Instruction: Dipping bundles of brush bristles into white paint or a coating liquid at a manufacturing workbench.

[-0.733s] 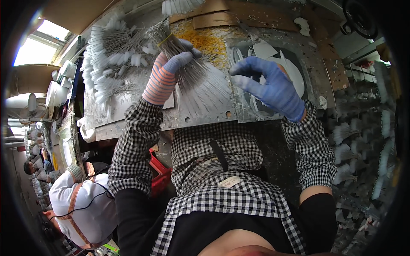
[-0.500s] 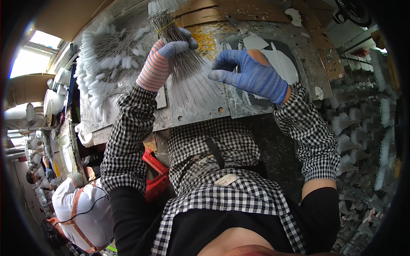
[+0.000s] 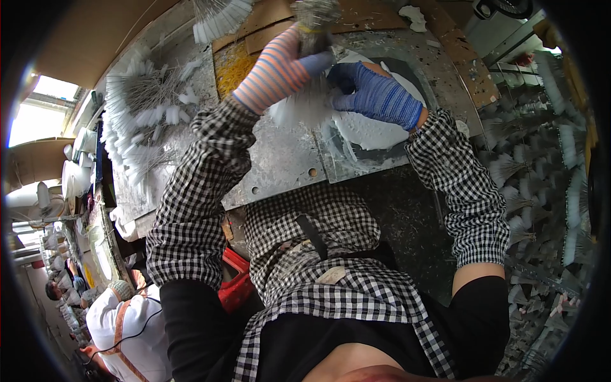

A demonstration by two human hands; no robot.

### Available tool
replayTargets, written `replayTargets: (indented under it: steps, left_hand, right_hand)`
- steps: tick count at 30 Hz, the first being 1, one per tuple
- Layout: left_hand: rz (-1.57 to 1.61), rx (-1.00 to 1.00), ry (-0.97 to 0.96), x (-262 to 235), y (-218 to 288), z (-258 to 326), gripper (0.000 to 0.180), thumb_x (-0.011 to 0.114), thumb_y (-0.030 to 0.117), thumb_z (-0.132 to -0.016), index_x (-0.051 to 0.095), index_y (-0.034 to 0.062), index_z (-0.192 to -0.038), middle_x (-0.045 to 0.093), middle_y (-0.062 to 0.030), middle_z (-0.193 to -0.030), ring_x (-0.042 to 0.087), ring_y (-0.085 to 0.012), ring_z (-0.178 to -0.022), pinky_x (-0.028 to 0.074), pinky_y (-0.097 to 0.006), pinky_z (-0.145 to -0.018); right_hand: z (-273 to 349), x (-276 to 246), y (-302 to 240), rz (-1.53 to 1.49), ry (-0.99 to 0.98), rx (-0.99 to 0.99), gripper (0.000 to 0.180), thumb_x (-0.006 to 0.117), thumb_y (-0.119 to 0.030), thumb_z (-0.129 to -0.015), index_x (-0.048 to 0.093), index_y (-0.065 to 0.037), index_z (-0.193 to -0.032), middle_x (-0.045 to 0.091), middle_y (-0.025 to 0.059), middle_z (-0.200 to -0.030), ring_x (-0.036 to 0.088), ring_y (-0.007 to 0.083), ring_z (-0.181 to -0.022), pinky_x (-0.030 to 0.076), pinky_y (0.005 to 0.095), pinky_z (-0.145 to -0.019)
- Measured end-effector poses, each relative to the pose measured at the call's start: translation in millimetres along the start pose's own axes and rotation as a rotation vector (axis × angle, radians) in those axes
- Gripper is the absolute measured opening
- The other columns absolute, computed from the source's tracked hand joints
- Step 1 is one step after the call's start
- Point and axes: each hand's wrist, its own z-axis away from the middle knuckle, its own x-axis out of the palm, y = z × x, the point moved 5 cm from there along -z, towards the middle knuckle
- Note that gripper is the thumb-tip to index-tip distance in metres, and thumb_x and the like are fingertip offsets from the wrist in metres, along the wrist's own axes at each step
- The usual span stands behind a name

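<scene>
My left hand, in a pink-and-blue striped glove, is closed around a bundle of thin wire-stemmed brushes. A yellow rubber band circles the bundle near its top. The wire ends point up and the pale bristle ends fan downward, blurred by motion. My right hand, in a blue knitted glove, is just right of the bundle with its fingers curved and the thumb apart from them. Nothing can be made out between them; whether the fingertips touch the bundle cannot be told. Beneath that hand, white paste is spread on a dark board.
Many white-bristled wire brushes are heaped at the table's left, with another bunch at the back. Yellow rubber bands lie behind my left hand. A red plastic stool is below the table. Racked brushes fill the right side.
My left hand has moved right and up with the bundle, toward the paste board. My right hand has shifted slightly; the gap between the hands has narrowed. The view has shifted a little.
</scene>
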Motion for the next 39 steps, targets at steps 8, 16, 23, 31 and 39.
replayTargets:
  steps: [8, 16, 23, 31, 39]
  left_hand:
    - [-0.26, 0.135, -0.082, 41, -36, -49, 0.038, 0.079, 0.015, -0.089, 0.063, 0.0015, -0.122, 0.072, -0.0081, -0.107, 0.068, -0.0163, -0.094, 0.056, -0.033, -0.087]
    - [-1.044, 0.28, -0.059, 47, -38, -58, 0.046, 0.08, 0.028, -0.08, 0.067, 0.0016, -0.116, 0.069, -0.0177, -0.104, 0.064, -0.037, -0.099, 0.052, -0.046, -0.086]
    - [-0.126, 0.296, -0.058, 55, -29, -67, 0.048, 0.066, -0.001, -0.087, 0.054, 0.0026, -0.133, 0.066, -0.0102, -0.111, 0.061, -0.02, -0.1, 0.051, -0.033, -0.089]
    - [0.056, 0.176, 0.041, 37, -31, -62, 0.052, 0.062, -0.006, -0.091, 0.05, 0.001, -0.141, 0.064, -0.0047, -0.118, 0.059, -0.0153, -0.106, 0.049, -0.029, -0.095]
    - [-1.044, 0.105, -0.023, 52, -2, -54, 0.043, 0.068, 0.007, -0.087, 0.058, 0.009, -0.129, 0.065, -0.0115, -0.119, 0.062, -0.0316, -0.107, 0.05, -0.043, -0.096]
  right_hand:
    - [14, -2, 67, -0.165, 0.254, 0.014, 0.05, 0.073, -0.037, -0.089, 0.067, -0.001, -0.124, 0.075, 0.0142, -0.113, 0.07, 0.0256, -0.109, 0.054, 0.0357, -0.101]
    - [12, -2, 70, 0.034, 0.172, 0.056, 0.053, 0.08, -0.048, -0.083, 0.067, -0.007, -0.114, 0.067, 0.0057, -0.099, 0.06, 0.0185, -0.088, 0.052, 0.0353, -0.084]
    - [7, -5, 74, 0.013, 0.347, 0.029, 0.063, 0.079, -0.046, -0.084, 0.063, -0.003, -0.127, 0.071, 0.0139, -0.116, 0.067, 0.0272, -0.107, 0.052, 0.0399, -0.095]
    - [6, -20, 31, 0.019, 0.375, 0.114, 0.068, 0.082, -0.048, -0.079, 0.068, 0.0, -0.126, 0.072, 0.0193, -0.121, 0.07, 0.0298, -0.11, 0.054, 0.0399, -0.097]
    - [3, -14, 65, 0.09, 0.136, 0.263, 0.064, 0.074, -0.05, -0.089, 0.065, 0.0, -0.128, 0.072, 0.0163, -0.12, 0.069, 0.0272, -0.108, 0.054, 0.0392, -0.098]
